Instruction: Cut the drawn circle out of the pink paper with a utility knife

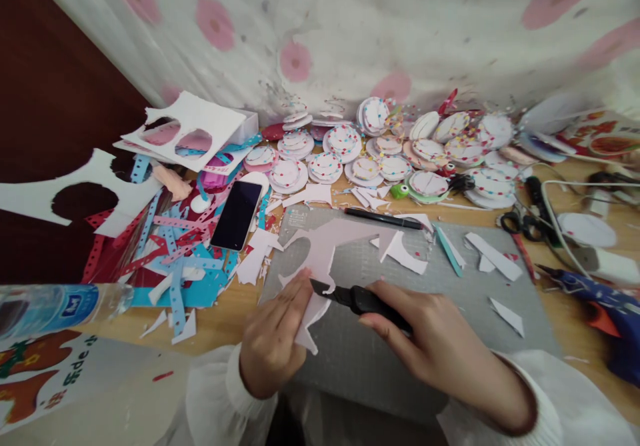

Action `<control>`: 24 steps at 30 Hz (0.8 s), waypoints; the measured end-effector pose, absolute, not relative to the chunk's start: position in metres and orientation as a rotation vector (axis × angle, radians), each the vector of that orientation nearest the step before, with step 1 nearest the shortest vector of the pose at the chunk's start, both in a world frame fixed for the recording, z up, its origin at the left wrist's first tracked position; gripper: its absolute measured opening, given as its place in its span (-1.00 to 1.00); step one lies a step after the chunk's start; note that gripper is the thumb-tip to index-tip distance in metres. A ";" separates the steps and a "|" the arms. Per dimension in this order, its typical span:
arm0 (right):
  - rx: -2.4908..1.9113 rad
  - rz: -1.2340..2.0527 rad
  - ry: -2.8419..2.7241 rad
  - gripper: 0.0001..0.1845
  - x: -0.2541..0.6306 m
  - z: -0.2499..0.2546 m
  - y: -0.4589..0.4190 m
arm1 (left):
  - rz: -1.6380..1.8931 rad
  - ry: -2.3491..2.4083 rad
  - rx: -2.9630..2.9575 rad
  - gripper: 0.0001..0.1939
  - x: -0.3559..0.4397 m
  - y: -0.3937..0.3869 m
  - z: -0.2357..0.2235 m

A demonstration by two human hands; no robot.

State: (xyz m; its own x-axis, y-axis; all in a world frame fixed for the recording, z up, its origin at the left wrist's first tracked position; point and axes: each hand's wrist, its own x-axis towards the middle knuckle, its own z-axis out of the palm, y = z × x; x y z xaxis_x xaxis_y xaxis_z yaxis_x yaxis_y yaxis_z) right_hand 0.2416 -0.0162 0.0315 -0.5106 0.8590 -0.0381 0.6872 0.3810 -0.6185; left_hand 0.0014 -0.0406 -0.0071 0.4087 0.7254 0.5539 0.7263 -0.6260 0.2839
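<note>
My right hand [435, 333] is wrapped round a black utility knife [383, 306], its blade pointing left. The blade lies against the edge of a pale, foam-like sheet offcut [320, 253] with curved cut-outs. My left hand [277, 333] presses that offcut down, fingers together on its lower left part, the thumb mostly hidden. Beneath both hands is a grey cutting mat [360, 366]. On the mat lie a black pen [384, 218], a teal strip [449, 249] and several white scraps [494, 256].
Several round white pieces with coloured beads [343, 141] line the back. At left are a phone [236, 216], coloured strips [176, 286], cut-out sheets [187, 129] and a water bottle [60, 306]. Scissors [523, 223], a cable and a blue glue gun [600, 306] lie at right.
</note>
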 end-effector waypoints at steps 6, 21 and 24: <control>-1.381 0.874 -2.357 -0.59 0.245 0.031 -0.016 | -1.037 -1.339 -2.651 -0.36 -0.002 -0.040 -0.007; -1.329 1.018 -2.209 -0.56 0.245 0.029 -0.009 | -1.061 -1.482 -2.540 -0.35 0.005 -0.039 0.009; -1.306 1.047 -2.253 -0.59 0.244 0.033 -0.011 | -1.058 -1.467 -2.550 -0.35 0.004 -0.040 0.007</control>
